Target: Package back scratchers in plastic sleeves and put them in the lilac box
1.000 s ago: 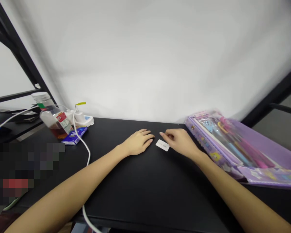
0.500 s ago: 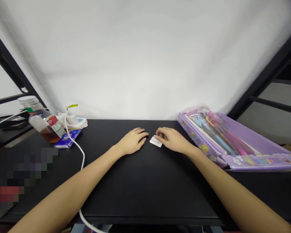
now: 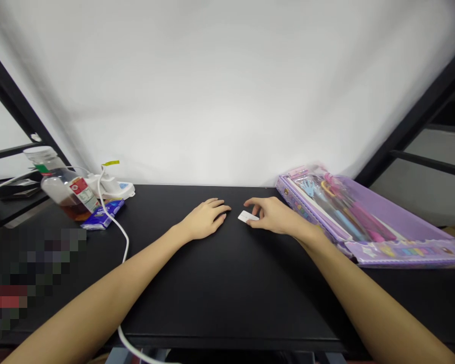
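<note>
A small white card (image 3: 246,216) is at my right hand (image 3: 270,215), near the middle of the black table. My thumb touches its near edge and a bent finger meets its far side, while the index finger arches above. Part of the card is hidden behind the fingers. Any print on it is too faint to read. To the left, my left hand (image 3: 203,220) rests palm down on the tabletop with its fingers stretched out, a short gap away from the card. Nothing is in that hand.
On the right lies an open purple box (image 3: 398,250) with plastic-wrapped colourful items in it. At left stand a jar with brown liquid (image 3: 74,208), a blue packet (image 3: 103,215) and a white power strip (image 3: 123,190). A white cable (image 3: 126,242) crosses the table beneath my left forearm.
The card has turned so that it lies flatter across the view, and my right thumb has shifted from its face to the near edge. My right index finger has lifted. The left hand stays put.
</note>
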The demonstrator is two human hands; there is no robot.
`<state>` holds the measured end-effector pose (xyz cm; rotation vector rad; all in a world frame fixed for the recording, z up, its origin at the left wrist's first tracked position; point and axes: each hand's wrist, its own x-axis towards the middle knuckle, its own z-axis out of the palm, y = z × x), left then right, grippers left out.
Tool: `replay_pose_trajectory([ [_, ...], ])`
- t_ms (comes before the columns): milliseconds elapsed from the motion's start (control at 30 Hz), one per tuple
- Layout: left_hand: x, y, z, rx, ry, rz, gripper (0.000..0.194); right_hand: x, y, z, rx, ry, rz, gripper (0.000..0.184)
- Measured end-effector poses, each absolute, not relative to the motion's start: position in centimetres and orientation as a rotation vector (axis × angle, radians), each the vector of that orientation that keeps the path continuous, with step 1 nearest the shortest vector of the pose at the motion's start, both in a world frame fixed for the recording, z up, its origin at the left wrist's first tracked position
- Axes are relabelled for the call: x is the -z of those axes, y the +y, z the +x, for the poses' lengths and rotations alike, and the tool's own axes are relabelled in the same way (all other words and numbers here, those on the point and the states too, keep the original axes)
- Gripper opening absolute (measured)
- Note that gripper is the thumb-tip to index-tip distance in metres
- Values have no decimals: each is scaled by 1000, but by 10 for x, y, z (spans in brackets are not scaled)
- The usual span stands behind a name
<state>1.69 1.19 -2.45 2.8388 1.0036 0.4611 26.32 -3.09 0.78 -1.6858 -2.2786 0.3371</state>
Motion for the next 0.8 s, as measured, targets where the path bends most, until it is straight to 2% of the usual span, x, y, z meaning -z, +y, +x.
replay_pose_trajectory([
  [167,24,11,17,-461,1009,2823,43,-13,-36,270,424,-2171,-2233,23],
  [267,23,11,17,-451,1011,2817,43,-10,-36,269,533,-2002,-2395,26],
  [400,24,12,17,-452,1003,2824,43,-8,-34,264,550,-1956,-2392,28],
  [500,27,14,17,-490,998,2829,42,-7,-34,257,486,-2104,-2067,28],
  [633,29,14,17,-510,997,2838,41,0,-35,245,91,-2396,-1610,32],
  [800,28,13,17,-476,1018,2829,43,8,-34,241,-177,-2349,-1580,31],
])
